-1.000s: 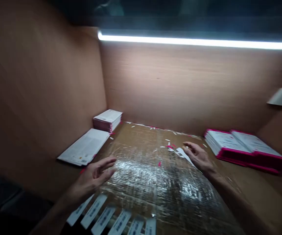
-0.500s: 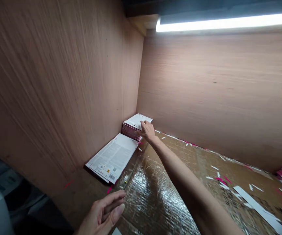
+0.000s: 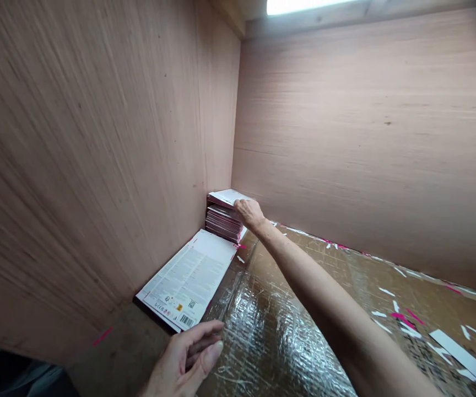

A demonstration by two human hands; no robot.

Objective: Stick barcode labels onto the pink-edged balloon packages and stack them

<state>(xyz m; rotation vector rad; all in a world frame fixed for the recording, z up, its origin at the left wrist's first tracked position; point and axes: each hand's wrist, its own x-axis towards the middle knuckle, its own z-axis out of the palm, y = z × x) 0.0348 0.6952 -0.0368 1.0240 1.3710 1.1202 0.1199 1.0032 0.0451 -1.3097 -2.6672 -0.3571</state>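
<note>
the right hand [image 3: 249,212] was at the edge of a whole stack half a second ago; now the top cards [image 3: 226,196] stand off the lower stack [image 3: 222,223], a dark gap between. so a batch looks parted from the pile, though not yet clear of the corner. the right grip is closed on the batch's right edge; its thumb is hard to make out. the lower stack sits on the worktop [image 3: 291,336] against the left wall [image 3: 109,143]. the left hand [image 3: 186,358] is half curled, holding nothing visible, beside the flat card [image 3: 194,270].
</note>
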